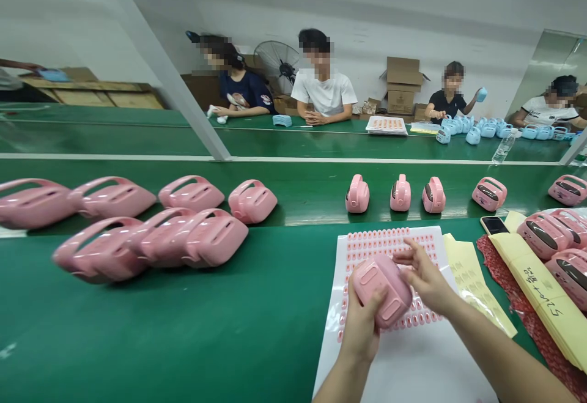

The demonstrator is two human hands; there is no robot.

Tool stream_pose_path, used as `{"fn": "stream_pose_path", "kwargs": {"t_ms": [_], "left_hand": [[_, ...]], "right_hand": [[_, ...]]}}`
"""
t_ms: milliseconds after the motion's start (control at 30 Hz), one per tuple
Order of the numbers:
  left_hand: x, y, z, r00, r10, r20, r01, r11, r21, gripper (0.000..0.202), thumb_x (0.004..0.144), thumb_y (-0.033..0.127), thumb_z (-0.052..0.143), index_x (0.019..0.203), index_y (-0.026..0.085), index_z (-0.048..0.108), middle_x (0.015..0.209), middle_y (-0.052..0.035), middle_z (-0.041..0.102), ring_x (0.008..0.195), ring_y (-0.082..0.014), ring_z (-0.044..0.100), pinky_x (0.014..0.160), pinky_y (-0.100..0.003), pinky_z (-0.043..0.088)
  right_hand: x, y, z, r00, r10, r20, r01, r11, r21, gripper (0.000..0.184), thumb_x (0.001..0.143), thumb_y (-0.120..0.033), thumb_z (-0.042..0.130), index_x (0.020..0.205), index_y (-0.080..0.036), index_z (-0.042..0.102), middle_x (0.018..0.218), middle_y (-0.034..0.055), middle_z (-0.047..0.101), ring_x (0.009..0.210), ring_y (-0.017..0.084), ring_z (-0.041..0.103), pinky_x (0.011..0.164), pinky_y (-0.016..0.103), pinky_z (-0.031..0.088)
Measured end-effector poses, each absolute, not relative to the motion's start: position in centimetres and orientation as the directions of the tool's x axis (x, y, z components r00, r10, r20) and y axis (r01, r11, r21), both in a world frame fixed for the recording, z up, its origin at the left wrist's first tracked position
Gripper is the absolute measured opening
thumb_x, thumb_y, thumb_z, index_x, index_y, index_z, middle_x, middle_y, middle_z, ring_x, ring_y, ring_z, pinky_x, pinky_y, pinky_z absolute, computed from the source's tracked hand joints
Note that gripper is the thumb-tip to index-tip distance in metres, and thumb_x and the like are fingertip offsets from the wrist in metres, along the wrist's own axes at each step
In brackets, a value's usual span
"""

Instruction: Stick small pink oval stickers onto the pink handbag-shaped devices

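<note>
Green conveyor belt (pixel 137 329) under pink cases (pixel 252 201); cardboard boxes (pixel 403 85) against white wall (pixel 477 42).

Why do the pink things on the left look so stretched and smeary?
In the head view, the glossy pink plastic cases at the left edge look stretched and a bit blurred, as wide-lens edges often do; the glossy pink case in the left hand looks sharper; soft glare streaks the green belt.

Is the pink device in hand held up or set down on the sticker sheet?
Held: the left-hand grip cups the pink device from below, the right-hand grip touches its top edge, above the sticker sheet.
</note>
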State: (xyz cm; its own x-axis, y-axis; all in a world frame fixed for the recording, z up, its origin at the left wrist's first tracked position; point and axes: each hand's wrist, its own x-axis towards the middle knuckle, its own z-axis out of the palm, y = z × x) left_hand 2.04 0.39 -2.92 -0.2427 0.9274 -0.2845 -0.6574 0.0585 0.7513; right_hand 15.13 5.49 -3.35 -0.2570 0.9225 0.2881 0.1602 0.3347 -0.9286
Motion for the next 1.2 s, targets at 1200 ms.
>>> {"fn": "stream_pose_path", "kwargs": {"t_ms": [1200], "left_hand": [[0.9,0.1,-3.4,-0.086,0.936,-0.342,-0.98,-0.017,0.201,0.051,0.075,0.049,0.055,0.119,0.023,0.053,0.092,-0.0088,0.07,0.083,-0.0235,0.066,0.079,-0.034,0.051]], "right_hand": [[10.3,2.1,-0.6,-0.035,0.996,0.085,-0.328,0.069,-0.942,0.048,0.062,-0.026,0.069,0.102,-0.026,0.043,0.08,-0.0049,0.045,0.06,0.011,0.061,0.067,0.032,0.056]]}}
